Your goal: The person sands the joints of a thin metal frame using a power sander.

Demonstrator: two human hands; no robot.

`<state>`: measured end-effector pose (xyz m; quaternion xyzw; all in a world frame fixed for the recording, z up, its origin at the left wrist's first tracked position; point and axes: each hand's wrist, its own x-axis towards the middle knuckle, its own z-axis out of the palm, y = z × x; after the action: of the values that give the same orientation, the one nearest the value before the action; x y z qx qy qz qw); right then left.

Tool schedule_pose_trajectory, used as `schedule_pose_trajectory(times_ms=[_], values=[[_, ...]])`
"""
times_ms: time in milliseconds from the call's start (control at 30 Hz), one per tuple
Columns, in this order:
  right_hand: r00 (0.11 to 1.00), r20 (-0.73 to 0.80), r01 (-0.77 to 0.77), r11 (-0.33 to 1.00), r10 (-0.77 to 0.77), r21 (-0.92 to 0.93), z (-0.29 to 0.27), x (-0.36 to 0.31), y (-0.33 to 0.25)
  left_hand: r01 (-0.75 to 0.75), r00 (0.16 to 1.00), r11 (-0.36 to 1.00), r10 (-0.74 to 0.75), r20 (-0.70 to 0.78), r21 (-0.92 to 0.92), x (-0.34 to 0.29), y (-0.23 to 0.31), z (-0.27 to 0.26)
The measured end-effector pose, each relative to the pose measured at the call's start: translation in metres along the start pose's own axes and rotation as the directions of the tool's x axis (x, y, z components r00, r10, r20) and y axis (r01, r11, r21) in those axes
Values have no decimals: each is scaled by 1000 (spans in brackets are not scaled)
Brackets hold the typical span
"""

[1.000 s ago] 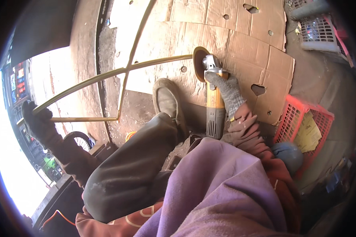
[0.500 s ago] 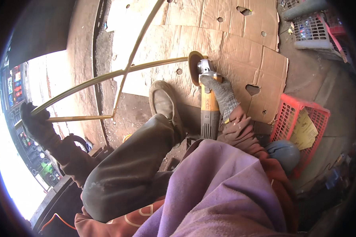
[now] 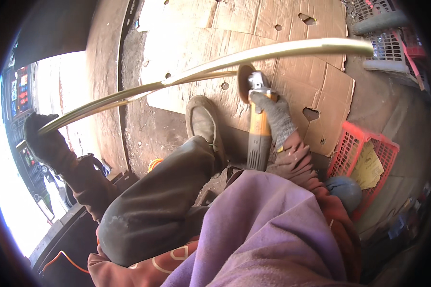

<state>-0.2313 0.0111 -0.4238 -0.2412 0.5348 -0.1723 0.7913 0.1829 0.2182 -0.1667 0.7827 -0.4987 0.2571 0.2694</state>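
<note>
My gloved left hand, out at the left, is closed around the end of a long, bent, gold-coloured metal bar frame. One bar of it sweeps right, above the cardboard, past the grinder. A thinner bar runs behind it, its far end close to the grinder's brown disc; whether they touch I cannot tell. In a grey knitted glove, my right hand grips the yellow and grey angle grinder near its head. The grinder stands with the disc upright at its far end and its grey rear end toward my lap.
Flattened cardboard with punched holes covers the ground ahead. My shoe rests at its near edge. A red plastic crate with yellowish paper inside stands at the right. Grey crates are at the far right. An orange cord lies lower left.
The metal frame has turned in my left hand: the bar that pointed up past the top edge now reaches far right. My right hand and the grinder have hardly moved.
</note>
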Motion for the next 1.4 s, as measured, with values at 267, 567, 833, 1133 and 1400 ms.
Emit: schedule_pose_trajectory(times_ms=[267,567,833,1133,1400], values=[[972,205,115,993,-116,14,47,-30,16,104,983,989,-118,140,102,3,8,-7],[975,190,95,988,-117,124,47,-24,7,19,986,991,-40,164,132,2,-9,-12],[996,66,57,996,-62,69,4,9,20,519,838,797,-545,1,-309,-1,2,-2],[953,269,111,988,-137,111,64,-42,16,570,793,777,-605,-68,-269,16,52,24],[988,17,148,980,-152,136,-5,27,22,502,864,855,-501,-46,127,-8,-8,-1]])
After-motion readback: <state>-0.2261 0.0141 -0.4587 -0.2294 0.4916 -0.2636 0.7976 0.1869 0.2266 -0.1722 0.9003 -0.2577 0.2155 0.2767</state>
